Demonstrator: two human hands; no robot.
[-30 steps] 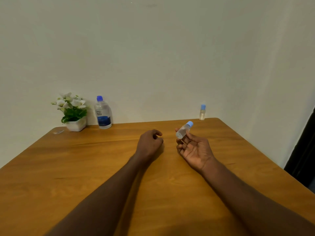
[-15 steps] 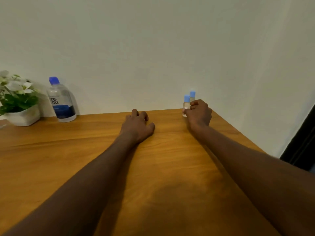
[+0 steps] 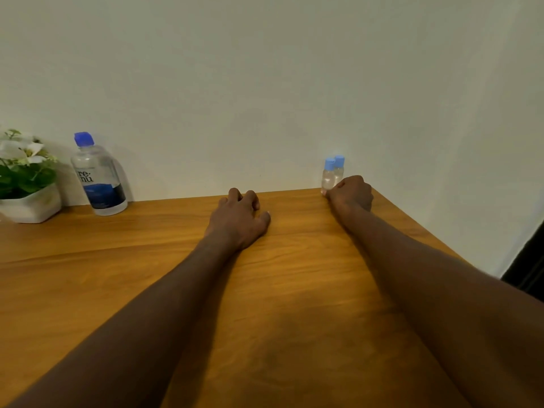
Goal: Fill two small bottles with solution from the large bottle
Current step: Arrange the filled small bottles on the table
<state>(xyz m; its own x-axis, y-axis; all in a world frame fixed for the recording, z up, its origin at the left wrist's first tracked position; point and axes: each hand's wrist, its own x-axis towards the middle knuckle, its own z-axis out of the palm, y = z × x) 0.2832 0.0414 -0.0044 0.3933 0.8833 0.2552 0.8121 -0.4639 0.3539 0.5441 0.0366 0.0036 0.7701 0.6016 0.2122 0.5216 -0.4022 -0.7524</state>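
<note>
The large clear bottle (image 3: 98, 178) with a blue cap and dark blue label stands at the table's far left by the wall. Two small clear bottles with blue caps stand upright side by side at the far right edge: the nearer small bottle (image 3: 328, 176) and the second small bottle (image 3: 340, 169) just behind it. My right hand (image 3: 351, 192) is curled beside the nearer one, fingertips at its base. My left hand (image 3: 240, 219) rests palm down on the wood near the far edge, fingers loosely bent, holding nothing.
A white pot with a green plant and white flowers (image 3: 26, 184) stands at the far left beside the large bottle. The wooden table (image 3: 147, 260) meets a pale wall at the back. Its right edge runs diagonally past my right forearm.
My right hand carried the small bottle from mid-table to the far right edge and stood it beside the other one. My left hand slid forward and lies on the table. The view moved closer.
</note>
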